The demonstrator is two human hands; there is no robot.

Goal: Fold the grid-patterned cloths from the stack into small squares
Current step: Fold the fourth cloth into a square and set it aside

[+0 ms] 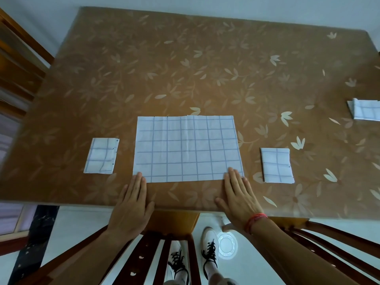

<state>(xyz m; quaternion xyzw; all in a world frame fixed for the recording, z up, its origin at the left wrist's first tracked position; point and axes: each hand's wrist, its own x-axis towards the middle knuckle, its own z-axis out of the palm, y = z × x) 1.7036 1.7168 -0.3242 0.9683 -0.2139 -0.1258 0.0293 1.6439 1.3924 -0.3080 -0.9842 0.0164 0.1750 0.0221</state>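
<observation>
A large grid-patterned cloth (187, 148) lay spread flat near the front edge of the table (185, 58), its long side running left to right. A faint crease ran down its middle.

The left hand (133, 204) lay flat on the table with its fingers straight and close together. Only the fingertips reached the cloth, at its near left corner, while the palm rested on the bare table behind it. The right hand (238, 194) lay the same way, fingers straight and slightly spread, with the tips on the near right corner and the thumb stretched out to the side along the table edge. Neither hand pinched or curled round the cloth; both pressed on it from above. A red band (255, 220) circled the right wrist.

To the left of the spread cloth, apart from it, sat a small folded pile (101, 155) of the same fabric, with several layered edges showing along its right side. To the right, also apart, lay a neat folded square (276, 165). Another folded cloth (365, 110) sat further back at the far right, cut off by the frame.

A wooden chair (156, 256) stood under the near table edge, and white shoes with black laces (209, 249) showed on the pale floor.
</observation>
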